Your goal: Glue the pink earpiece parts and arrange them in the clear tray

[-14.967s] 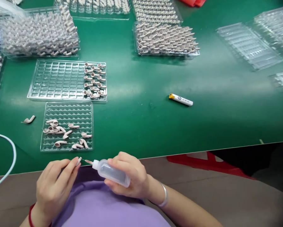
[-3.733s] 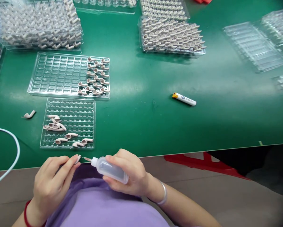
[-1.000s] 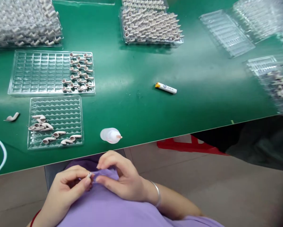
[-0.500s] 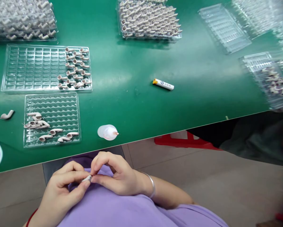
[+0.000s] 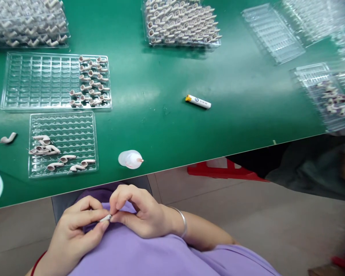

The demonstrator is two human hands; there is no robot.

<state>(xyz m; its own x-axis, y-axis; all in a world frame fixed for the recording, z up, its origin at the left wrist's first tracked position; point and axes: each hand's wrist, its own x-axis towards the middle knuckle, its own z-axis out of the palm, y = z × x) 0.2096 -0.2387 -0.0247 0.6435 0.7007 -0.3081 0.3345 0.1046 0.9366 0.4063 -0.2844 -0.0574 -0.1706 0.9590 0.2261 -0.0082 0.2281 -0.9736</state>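
Observation:
My left hand (image 5: 77, 230) pinches a small whitish tube-like piece (image 5: 105, 218) between thumb and fingers, above my lap. Most of that piece is covered by the fingers. My right hand (image 5: 140, 212) is closed in a pinch at the piece's right end; whether it grips the end itself or something tiny there is hidden. Nearest to the hands on the table lies a clear tray (image 5: 71, 128) with several pale, curved, pipe-shaped pieces (image 5: 55, 166). A translucent white squeeze bottle (image 5: 129, 159) with a pinkish tip is near the table edge.
Behind is a larger tray (image 5: 40, 82), partly filled with similar pieces. Stacked full trays (image 5: 180, 23) stand farther back. A white tube with a yellow end (image 5: 198, 101) lies mid-table. One loose piece (image 5: 7, 138) is at left. A red stool (image 5: 218, 170) and another person's dark clothing (image 5: 304, 168) are at right.
Both hands keep almost the same pinching pose around the small piece. The whole view has shifted very slightly; nothing on the table has moved.

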